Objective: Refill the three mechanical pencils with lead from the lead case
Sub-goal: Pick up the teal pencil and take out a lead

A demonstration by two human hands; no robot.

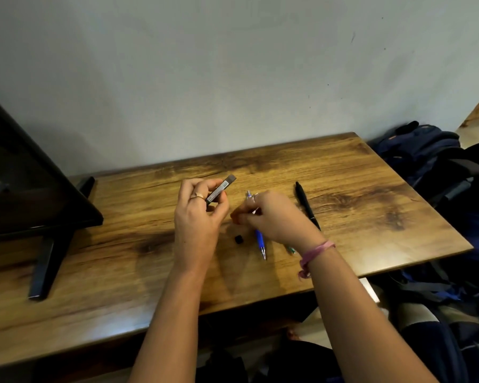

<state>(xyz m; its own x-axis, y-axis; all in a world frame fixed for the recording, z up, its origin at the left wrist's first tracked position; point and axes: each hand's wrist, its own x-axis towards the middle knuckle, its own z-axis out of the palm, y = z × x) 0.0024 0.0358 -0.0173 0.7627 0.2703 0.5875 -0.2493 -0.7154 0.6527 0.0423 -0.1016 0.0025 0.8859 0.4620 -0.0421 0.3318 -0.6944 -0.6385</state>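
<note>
Left hand (198, 214) grips the lead case (221, 191), tilted toward one o'clock; right hand (274, 217) pinches the blue pencil (260, 240) on the counter (371, 217).

You see: grey lead case (221, 192) | blue pencil (259, 239) | black pencil (307, 204) | pink wristband (315, 251) | brown wood-grain table (343, 172)

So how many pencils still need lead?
None looks finished for sure. The left hand holds the lead case, and a small black cap lies on the table. The right hand is working over the blue pencil; I cannot see any lead. The black pencil lies untouched, and the green pencil peeks out beside the wrist.
</note>
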